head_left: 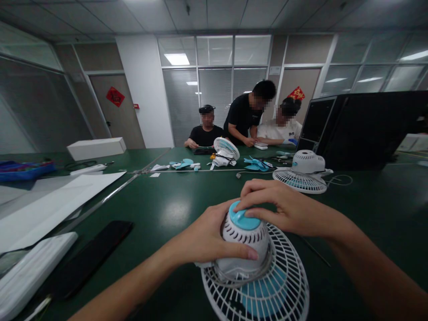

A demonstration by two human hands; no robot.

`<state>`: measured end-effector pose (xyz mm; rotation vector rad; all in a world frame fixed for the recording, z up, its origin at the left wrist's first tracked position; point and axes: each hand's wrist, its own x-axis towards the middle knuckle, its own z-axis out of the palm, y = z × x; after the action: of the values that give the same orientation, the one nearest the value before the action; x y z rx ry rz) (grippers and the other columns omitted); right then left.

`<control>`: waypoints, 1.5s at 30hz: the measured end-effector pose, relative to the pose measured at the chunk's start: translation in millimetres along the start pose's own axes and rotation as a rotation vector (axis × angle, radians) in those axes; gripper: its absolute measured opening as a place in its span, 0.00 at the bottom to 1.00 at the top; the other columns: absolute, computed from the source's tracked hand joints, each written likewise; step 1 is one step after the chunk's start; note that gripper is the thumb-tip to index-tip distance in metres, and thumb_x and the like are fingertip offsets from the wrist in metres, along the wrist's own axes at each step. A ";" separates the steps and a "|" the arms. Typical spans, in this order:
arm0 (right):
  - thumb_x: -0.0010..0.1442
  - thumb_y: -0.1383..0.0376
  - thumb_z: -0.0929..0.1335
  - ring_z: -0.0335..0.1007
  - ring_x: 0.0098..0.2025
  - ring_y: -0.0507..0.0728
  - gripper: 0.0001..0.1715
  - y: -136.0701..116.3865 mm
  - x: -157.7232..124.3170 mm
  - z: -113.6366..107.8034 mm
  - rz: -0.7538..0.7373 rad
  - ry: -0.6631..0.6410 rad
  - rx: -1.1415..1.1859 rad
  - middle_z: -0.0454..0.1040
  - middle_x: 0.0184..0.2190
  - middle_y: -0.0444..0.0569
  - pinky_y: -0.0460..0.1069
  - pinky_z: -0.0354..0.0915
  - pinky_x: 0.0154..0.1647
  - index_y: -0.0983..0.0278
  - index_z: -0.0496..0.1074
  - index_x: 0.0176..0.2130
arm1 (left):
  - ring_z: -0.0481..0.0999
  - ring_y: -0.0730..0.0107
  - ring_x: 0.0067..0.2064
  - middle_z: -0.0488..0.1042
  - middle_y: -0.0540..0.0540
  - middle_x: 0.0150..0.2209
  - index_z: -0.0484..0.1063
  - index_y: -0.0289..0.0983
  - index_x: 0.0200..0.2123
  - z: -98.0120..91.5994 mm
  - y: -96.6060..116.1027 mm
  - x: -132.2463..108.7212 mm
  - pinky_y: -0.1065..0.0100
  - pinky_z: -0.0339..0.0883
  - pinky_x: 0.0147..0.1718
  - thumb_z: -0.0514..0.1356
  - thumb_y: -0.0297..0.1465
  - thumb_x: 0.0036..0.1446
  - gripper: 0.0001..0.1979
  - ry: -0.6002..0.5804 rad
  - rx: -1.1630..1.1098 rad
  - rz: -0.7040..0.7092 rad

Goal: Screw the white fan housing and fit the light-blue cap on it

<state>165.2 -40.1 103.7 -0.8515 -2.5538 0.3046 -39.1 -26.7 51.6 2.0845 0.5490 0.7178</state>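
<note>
A white electric fan (249, 249) lies with its round grille (290, 272) down on the green table, its motor housing pointing up. Light blue blades show through the grille bars. My left hand (214, 234) wraps round the side of the housing, thumb across the front. On top sits a light blue knob (243, 217) with a raised ridge. The fingers and thumb of my right hand (277, 207) pinch that ridge. A pale cord loops round the base of the housing.
A second fan (306, 167) lies grille down at the right, beside a large black monitor (361, 129). Another fan (224, 154) and blue blades (256, 164) lie further back. A black pouch (96, 256) and a white power strip (36, 272) are at left. Several people work across the table.
</note>
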 end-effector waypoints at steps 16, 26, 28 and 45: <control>0.57 0.61 0.71 0.56 0.22 0.49 0.10 -16.3 9.6 12.3 0.273 0.090 -0.093 0.66 0.18 0.41 0.48 0.51 0.26 0.65 0.78 0.28 | 0.66 0.47 0.60 0.66 0.37 0.60 0.56 0.39 0.61 -0.2 -1.7 -5.6 0.48 0.60 0.58 0.72 0.42 0.46 0.43 0.073 0.073 -0.038; 0.49 0.34 0.68 0.70 0.47 0.62 0.48 40.2 -25.6 44.8 0.248 0.264 0.434 0.72 0.45 0.53 0.54 0.64 0.44 0.63 0.62 0.55 | 0.70 0.61 0.47 0.69 0.45 0.44 0.71 0.38 0.42 5.1 -6.6 0.3 0.59 0.64 0.48 0.65 0.38 0.56 0.14 0.297 0.131 0.057; 0.41 0.33 0.71 0.67 0.54 0.66 0.60 43.3 -36.4 63.4 0.263 0.233 0.479 0.69 0.52 0.57 0.60 0.63 0.53 0.62 0.55 0.61 | 0.71 0.62 0.45 0.70 0.46 0.43 0.73 0.38 0.42 3.1 -5.2 0.5 0.60 0.65 0.46 0.65 0.37 0.56 0.12 0.291 0.126 0.070; 0.43 0.42 0.76 0.59 0.63 0.72 0.67 37.6 -48.4 87.2 0.283 0.243 0.270 0.59 0.64 0.65 0.70 0.56 0.62 0.61 0.45 0.68 | 0.74 0.61 0.52 0.76 0.46 0.52 0.74 0.43 0.53 -7.4 -5.5 -0.3 0.60 0.65 0.52 0.62 0.35 0.61 0.16 0.206 0.202 0.148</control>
<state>179.2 -46.2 -1.8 -1.0712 -2.1099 0.5799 -44.9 -19.7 50.5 2.2699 0.6058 1.0063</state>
